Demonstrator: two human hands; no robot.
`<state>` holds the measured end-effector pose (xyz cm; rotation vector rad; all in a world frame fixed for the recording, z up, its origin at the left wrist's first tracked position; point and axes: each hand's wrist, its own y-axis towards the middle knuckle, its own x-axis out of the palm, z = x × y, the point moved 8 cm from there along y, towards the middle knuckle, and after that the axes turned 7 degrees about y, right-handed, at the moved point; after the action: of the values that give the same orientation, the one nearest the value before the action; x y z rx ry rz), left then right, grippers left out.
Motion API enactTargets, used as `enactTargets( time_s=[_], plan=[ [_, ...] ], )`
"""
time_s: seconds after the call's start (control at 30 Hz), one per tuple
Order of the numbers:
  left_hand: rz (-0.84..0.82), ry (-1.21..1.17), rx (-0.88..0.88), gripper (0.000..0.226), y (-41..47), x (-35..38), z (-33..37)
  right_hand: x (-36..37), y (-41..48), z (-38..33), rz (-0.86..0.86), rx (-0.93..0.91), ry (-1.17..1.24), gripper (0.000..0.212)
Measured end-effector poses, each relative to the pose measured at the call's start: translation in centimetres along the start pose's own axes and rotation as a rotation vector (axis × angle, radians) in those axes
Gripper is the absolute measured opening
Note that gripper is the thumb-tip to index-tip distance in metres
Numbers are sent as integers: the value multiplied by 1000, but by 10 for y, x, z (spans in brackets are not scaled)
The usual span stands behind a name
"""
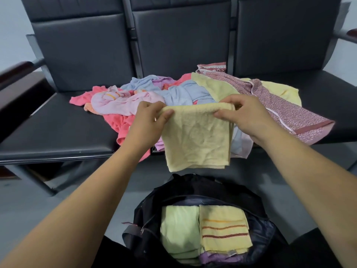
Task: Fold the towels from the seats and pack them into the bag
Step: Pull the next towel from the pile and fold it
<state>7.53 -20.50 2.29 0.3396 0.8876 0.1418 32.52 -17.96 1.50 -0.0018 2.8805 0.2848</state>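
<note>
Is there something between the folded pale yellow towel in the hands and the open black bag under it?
Nothing visible is in the way. The left hand and right hand pinch the folded pale yellow towel by its top edge; it hangs freely above the open black fabric bag. Folded towels already lie inside.

Cloth and smooth upholstery
We see a pale yellow towel (197, 136) of nubbly terry cloth, black seat cushions (58, 128) in smooth, faintly shiny leather-like covering, and a black bag (193, 185) of thin fabric.
</note>
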Motion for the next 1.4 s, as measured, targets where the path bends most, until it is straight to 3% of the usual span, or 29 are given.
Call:
enactTargets(
  time_s=[0.13,0.23,0.37,0.47,0.5,0.53,0.6,0.7,0.8,0.87,1.17,1.27,1.33,1.4],
  plan=[
    [-24,-212,-76,37,-2,-2,-3,17,-7,11,-117,169,633,15],
    [-50,-273,-131,39,-7,2,-9,22,-10,20,-112,198,606,16],
    [-57,-358,-237,48,-18,5,-25,30,-20,45,30,297,645,13],
    [-320,-439,-207,18,-25,26,-28,45,-34,68,106,464,814,25],
    [-431,-489,-196,15,-30,36,-27,49,-38,76,110,514,841,30],
    [-505,-553,-191,28,-35,45,-27,51,-42,82,111,552,840,31],
    [-551,-677,-232,40,-44,57,-31,51,-48,94,109,595,800,28],
    [-495,-781,-392,36,-60,77,-54,50,-58,113,101,588,719,25],
    [-554,-655,-435,25,-82,103,-79,53,-70,135,82,521,521,9],
    [-611,-576,-474,25,-95,121,-96,60,-78,156,44,528,398,13],
    [-809,-322,-795,39,-176,206,-205,117,-132,287,79,817,184,19],
    [-953,-258,-855,32,-197,224,-236,148,-150,333,-26,997,160,39],
    [-1031,-179,-875,43,-206,234,-252,167,-163,385,-102,1128,212,74],
    [-1008,-75,-852,50,-207,246,-268,179,-169,413,-114,1195,254,85]
  ],
)
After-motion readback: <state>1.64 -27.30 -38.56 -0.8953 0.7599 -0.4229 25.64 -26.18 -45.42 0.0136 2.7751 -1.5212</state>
